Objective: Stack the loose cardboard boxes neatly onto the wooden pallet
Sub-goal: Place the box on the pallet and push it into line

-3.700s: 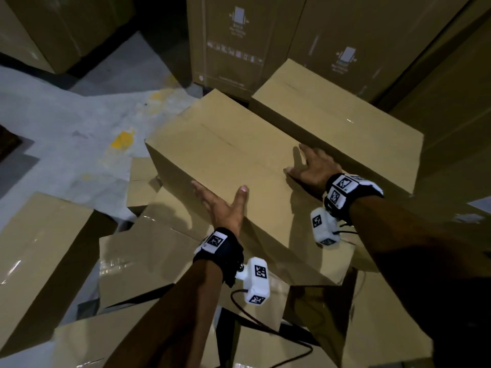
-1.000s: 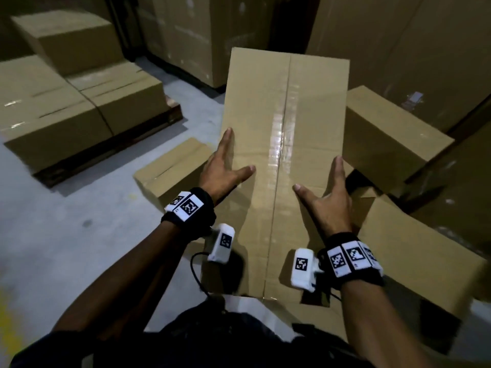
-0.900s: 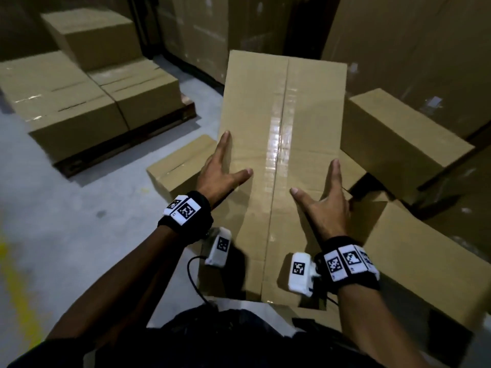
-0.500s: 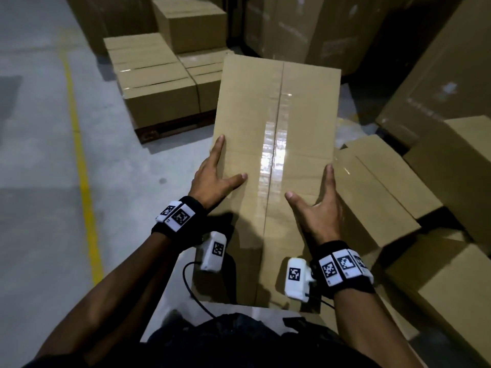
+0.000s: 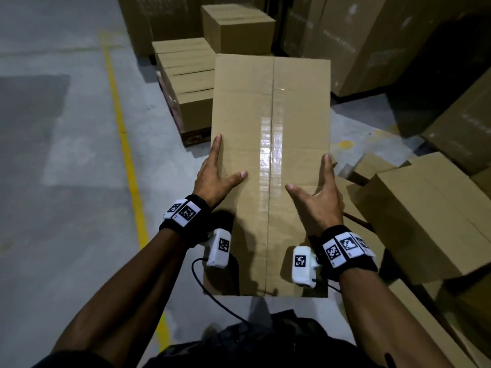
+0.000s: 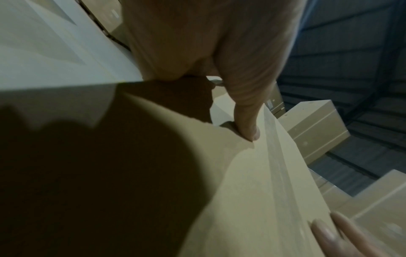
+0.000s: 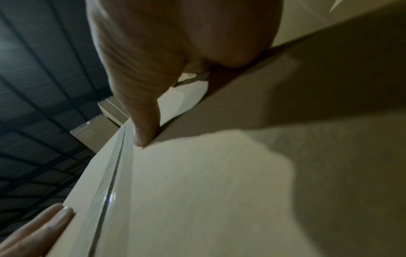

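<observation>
I carry a long taped cardboard box (image 5: 271,128) lengthwise in front of me, off the floor. My left hand (image 5: 212,173) presses its left side with straight fingers along the edge and the thumb (image 6: 246,121) on top. My right hand (image 5: 318,197) does the same on the right side, thumb (image 7: 142,125) on the lid. The remaining fingers are hidden down the sides. Ahead lies the wooden pallet (image 5: 195,138), with a row of boxes (image 5: 186,73) on it and one more box (image 5: 237,26) on top at the back.
Loose boxes (image 5: 425,216) lie in a heap on my right. Tall stacked cartons (image 5: 345,35) stand behind the pallet. A yellow line (image 5: 125,144) runs along the grey concrete floor on my left.
The box has been lifted from the heap and carried round to the left. The pallet has come from the far left to straight ahead and closer. Both hands keep their hold.
</observation>
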A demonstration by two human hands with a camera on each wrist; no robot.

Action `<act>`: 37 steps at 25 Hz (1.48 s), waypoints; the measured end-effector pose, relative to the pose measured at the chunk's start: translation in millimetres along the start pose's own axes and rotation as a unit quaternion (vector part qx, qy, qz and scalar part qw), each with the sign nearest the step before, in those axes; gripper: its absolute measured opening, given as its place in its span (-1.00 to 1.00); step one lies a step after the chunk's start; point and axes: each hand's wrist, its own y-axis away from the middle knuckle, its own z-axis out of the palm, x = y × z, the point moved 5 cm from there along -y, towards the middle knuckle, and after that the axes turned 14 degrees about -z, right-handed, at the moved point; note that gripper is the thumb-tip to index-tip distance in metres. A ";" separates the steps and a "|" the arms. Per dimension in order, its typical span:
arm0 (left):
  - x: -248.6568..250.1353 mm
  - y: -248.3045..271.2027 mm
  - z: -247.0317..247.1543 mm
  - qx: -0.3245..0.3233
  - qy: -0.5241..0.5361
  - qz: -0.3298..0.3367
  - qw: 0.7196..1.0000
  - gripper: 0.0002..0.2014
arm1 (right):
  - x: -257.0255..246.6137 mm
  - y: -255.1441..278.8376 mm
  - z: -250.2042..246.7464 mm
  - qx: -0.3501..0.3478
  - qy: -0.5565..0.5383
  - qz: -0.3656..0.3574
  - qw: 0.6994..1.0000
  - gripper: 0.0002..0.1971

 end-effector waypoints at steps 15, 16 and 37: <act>-40.4 -247.0 -197.9 0.108 0.005 -0.064 0.992 0.05 | -90.2 -215.4 294.0 -0.147 -0.029 -0.047 0.988 0.08; -35.2 -263.3 -207.8 0.113 0.006 -0.068 0.991 0.03 | -97.1 -233.3 309.5 -0.163 -0.022 -0.048 0.985 0.09; 17.2 -763.5 -425.1 0.038 0.029 -0.032 0.998 0.01 | -255.2 -578.5 632.8 -0.057 -0.016 -0.009 0.998 0.08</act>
